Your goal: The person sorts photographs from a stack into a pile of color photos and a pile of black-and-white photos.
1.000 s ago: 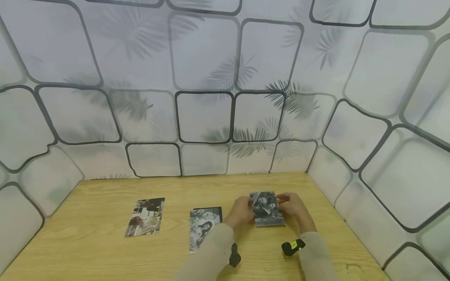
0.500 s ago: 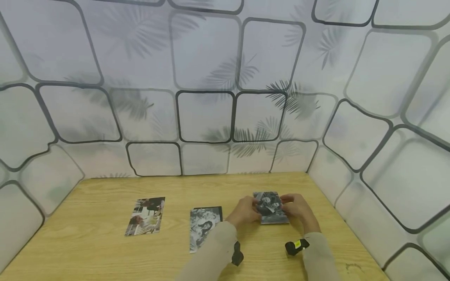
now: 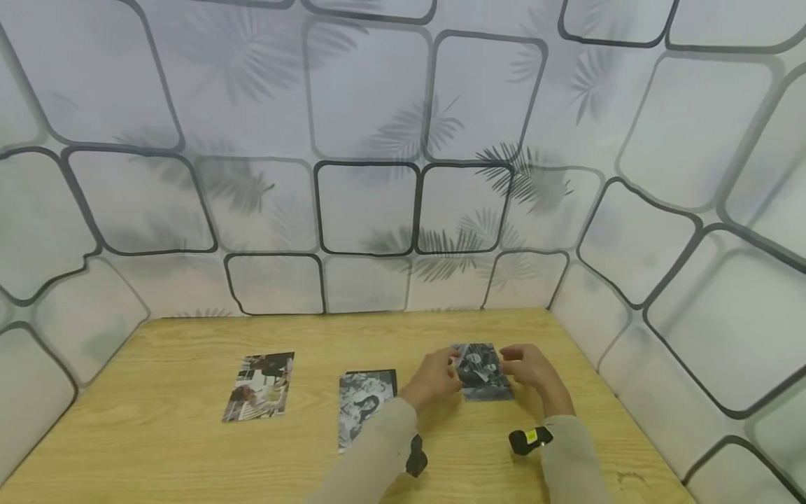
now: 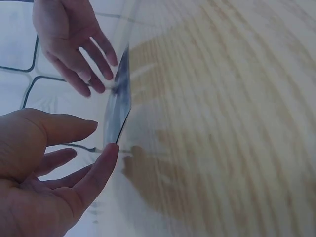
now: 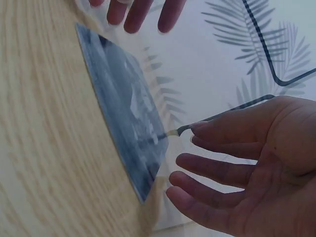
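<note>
Flat, diffuse light fills the head view, moderately bright and slightly grey, with gentle shading on the wall (image 3: 365,210) and the counter (image 3: 189,448). Toward the frame's edges the wall pattern stretches and skews, as wide lenses do; fine detail in the photo prints (image 3: 259,388) is soft. The left wrist view runs cooler and dimmer: the hands (image 4: 54,177) cast a soft-edged brown shadow on the wood, beside pale, hazy glare. In the right wrist view, the grain blurs and a milky sheen veils the nearest print.
</note>
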A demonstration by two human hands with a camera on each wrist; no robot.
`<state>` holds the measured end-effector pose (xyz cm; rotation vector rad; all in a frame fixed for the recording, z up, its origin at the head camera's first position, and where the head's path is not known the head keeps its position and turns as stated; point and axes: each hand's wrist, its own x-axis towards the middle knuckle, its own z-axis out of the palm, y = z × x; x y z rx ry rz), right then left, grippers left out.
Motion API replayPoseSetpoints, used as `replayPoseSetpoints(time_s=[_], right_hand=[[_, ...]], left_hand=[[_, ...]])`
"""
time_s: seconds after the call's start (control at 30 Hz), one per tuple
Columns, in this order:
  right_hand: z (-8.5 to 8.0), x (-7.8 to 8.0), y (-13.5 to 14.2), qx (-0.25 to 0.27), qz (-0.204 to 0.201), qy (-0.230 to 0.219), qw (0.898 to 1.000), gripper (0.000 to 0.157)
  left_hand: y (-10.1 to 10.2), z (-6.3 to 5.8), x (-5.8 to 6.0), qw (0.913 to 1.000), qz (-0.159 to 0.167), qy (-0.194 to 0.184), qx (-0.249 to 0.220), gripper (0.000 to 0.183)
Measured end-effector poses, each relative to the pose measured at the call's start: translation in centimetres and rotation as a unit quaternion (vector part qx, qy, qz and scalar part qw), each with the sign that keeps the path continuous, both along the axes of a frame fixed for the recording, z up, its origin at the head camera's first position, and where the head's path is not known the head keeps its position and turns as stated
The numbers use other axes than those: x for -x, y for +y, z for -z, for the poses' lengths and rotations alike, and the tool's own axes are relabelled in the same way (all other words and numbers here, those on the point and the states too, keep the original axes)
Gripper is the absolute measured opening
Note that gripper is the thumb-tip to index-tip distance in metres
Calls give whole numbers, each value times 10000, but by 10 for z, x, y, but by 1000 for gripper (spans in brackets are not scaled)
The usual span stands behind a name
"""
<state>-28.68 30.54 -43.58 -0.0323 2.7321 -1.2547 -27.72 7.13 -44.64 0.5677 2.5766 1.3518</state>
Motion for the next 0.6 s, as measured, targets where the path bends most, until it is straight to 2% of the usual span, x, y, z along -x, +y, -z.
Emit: replayPoseSetpoints(time_s=[0.17, 0.4, 0.6], right_hand=[[-9, -3, -8, 120, -87, 47, 9999, 48], [-19, -6, -31, 181, -474, 304, 9982, 46], [-25, -10, -68, 331, -916, 383, 9945, 45]], left_hand=[[-22, -5, -3, 9998, 25, -44, -189, 58], [-56, -15, -5, 9988, 79, 438, 223, 52], [-82, -25, -16, 9986, -61, 414, 320, 49]])
